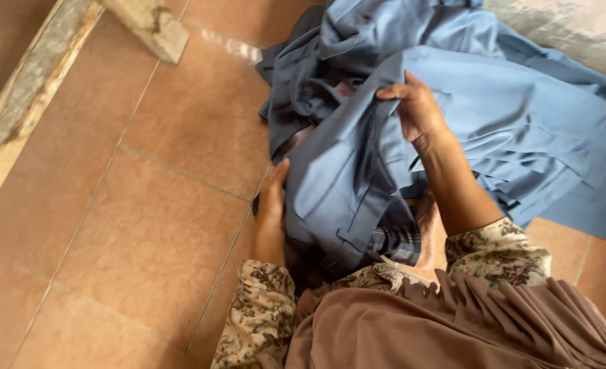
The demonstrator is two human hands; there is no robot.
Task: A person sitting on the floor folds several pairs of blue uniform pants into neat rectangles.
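View: looking down from the person's head at both bare hands working over a tiled floor.

Garment in hand: a grey-blue woven cloth garment with stitched seams and a checked lining (347,184) lies draped over the person's lap in the near centre, its upper part lifted toward the far side.

Left hand: the left hand (273,198) lies along the garment's left edge, fingers pointing to the far side and pressed against the cloth; the fingertips are tucked at the fold, so I cannot tell whether it pinches the fabric or only rests on it.

Right hand: the right hand (418,109) is raised over the middle of the garment, fingers curled closed around a fold of the blue cloth, thumb on the near side, holding that fold up.

Pile: a heap of lighter blue folded cloth pieces (542,130) spreads from the far centre to the right, touching and partly lying under the held garment.

Sleeves: floral-patterned brown and cream sleeves (262,314) cover both forearms near the bottom edge.

Scarf: a pleated brown cloth (439,328) hangs across the near right.

Floor: glossy terracotta square tiles (152,225) fill the left half.

Wood: a pale weathered wooden beam (22,109) runs diagonally along the far left.
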